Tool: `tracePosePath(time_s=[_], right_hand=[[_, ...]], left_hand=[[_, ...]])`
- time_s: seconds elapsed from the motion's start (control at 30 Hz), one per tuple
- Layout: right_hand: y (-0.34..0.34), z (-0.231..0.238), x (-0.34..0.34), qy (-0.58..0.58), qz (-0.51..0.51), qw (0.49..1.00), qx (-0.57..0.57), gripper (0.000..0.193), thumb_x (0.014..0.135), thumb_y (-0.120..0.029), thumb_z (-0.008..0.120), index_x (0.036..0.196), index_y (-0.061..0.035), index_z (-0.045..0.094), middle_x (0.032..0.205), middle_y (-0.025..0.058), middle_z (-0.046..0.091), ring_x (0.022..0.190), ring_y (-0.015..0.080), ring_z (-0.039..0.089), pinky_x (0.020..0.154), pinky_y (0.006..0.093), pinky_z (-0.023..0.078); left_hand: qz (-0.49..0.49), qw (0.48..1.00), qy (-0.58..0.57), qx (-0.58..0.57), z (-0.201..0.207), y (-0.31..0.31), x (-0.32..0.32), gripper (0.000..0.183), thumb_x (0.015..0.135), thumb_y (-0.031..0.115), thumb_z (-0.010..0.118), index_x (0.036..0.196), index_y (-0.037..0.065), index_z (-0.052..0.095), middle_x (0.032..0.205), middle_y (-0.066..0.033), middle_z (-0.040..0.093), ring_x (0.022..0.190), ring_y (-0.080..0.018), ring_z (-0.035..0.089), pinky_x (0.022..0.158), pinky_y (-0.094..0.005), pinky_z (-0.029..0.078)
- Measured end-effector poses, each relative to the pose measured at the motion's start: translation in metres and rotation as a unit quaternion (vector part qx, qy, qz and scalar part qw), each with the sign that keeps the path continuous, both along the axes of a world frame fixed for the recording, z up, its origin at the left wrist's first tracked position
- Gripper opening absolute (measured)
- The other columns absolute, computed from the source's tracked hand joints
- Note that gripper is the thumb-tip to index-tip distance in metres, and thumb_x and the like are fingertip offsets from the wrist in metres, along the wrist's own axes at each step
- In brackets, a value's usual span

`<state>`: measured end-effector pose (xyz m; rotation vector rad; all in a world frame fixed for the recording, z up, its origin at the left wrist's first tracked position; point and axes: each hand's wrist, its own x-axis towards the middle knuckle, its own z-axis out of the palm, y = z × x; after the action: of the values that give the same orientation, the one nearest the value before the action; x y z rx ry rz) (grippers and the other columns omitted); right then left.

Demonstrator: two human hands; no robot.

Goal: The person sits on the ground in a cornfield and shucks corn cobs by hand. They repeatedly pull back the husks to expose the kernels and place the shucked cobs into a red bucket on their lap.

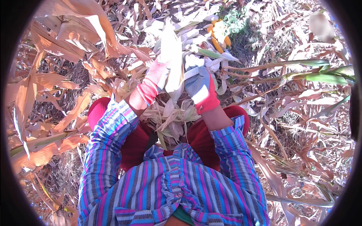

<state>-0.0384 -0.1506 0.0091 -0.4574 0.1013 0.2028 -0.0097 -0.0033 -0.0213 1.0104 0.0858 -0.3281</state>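
Progress, corn job: partly done. Finished side: small grp of bare yellow cobs (217,44) on the ground, ahead & a bit R of the hands, kernels showing, husk gone. Exact count n/a, they overlap + glare.

In work: one husk-wrapped ear (172,56), held up in front of the knees, between the two hands, long end pointing away from the body. Husk is pale, badly blown out by sun; no yellow visible on it, so I'd judge this one not stripped yet. Can't rule out a partial peel on the far side.

L hand (155,78), gloved red/pale: grip clenched round the ear from its L side, approx mid-length.
R hand (200,84), gloved grey w/ red cuff: just R of the ear, fingers look curled, pale strip (193,72) across them. Can't say if that's husk or part of the glove, nor if this grip has hold of anything; glare kills it.

Left to do, my read: this ear at min. Loose husks (171,117) lie between the red-trousered knees (239,113), more pale husk btwn the ear & cobs; can't tell if whole ears sit in there. Green-leaved stalk (326,77) off R, no ear visible on it.
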Motion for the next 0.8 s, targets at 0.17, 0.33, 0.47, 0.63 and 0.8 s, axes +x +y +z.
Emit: tracePosePath(time_s=[0.17, 0.33, 0.47, 0.63, 0.8], right_hand=[[0.0, 0.026, -0.002, -0.147, 0.121, 0.974, 0.122, 0.029, 0.095, -0.029, 0.042, 0.107, -0.0047, 0.052, 0.093, 0.0038, 0.056, 0.089, 0.0184, 0.055, 0.081, 0.0355, 0.046], [-0.009, 0.025, -0.013, -0.102, 0.223, 0.968, -0.043, 0.042, 0.097, -0.037, 0.034, 0.088, -0.0023, 0.055, 0.047, -0.0008, 0.039, 0.039, 0.0108, 0.036, 0.043, 0.0252, 0.035], [-0.013, 0.023, -0.034, -0.063, 0.247, 0.942, -0.218, 0.043, 0.098, -0.032, 0.033, 0.091, 0.0036, 0.056, 0.048, 0.0001, 0.044, 0.042, 0.0111, 0.045, 0.045, 0.0241, 0.04], [-0.023, 0.013, -0.016, -0.108, 0.377, 0.744, -0.541, 0.038, 0.092, -0.03, 0.048, 0.114, 0.0014, 0.052, 0.074, 0.0079, 0.061, 0.064, 0.0133, 0.058, 0.057, 0.0235, 0.045], [-0.018, 0.003, -0.017, -0.162, 0.291, 0.754, -0.567, 0.049, 0.091, -0.029, 0.051, 0.13, -0.0014, 0.039, 0.114, 0.0135, 0.056, 0.103, 0.0197, 0.057, 0.083, 0.0297, 0.047]], left_hand=[[0.003, 0.993, 0.071, -0.098, 0.003, 0.012, 0.005, 0.028, 0.088, 0.024, 0.056, 0.109, 0.004, 0.056, 0.093, -0.0046, 0.061, 0.083, -0.0157, 0.06, 0.074, -0.0299, 0.05], [0.222, 0.975, 0.003, 0.0, 0.031, 0.038, 0.024, 0.028, 0.087, 0.025, 0.054, 0.11, 0.008, 0.058, 0.092, -0.0016, 0.061, 0.086, -0.0139, 0.058, 0.077, -0.0318, 0.05], [0.336, 0.938, -0.017, -0.085, 0.045, 0.076, 0.051, 0.019, 0.083, 0.028, 0.059, 0.093, 0.012, 0.055, 0.085, -0.0038, 0.061, 0.076, -0.0199, 0.063, 0.07, -0.0355, 0.054], [0.294, 0.936, 0.018, -0.193, 0.066, 0.081, 0.043, 0.022, 0.081, 0.026, 0.062, 0.096, 0.011, 0.057, 0.08, -0.0057, 0.063, 0.07, -0.0209, 0.064, 0.067, -0.0376, 0.055], [0.173, 0.971, 0.037, -0.162, 0.073, 0.064, 0.023, 0.025, 0.083, 0.025, 0.062, 0.101, 0.008, 0.059, 0.084, -0.0063, 0.065, 0.073, -0.0189, 0.065, 0.07, -0.0341, 0.055]])
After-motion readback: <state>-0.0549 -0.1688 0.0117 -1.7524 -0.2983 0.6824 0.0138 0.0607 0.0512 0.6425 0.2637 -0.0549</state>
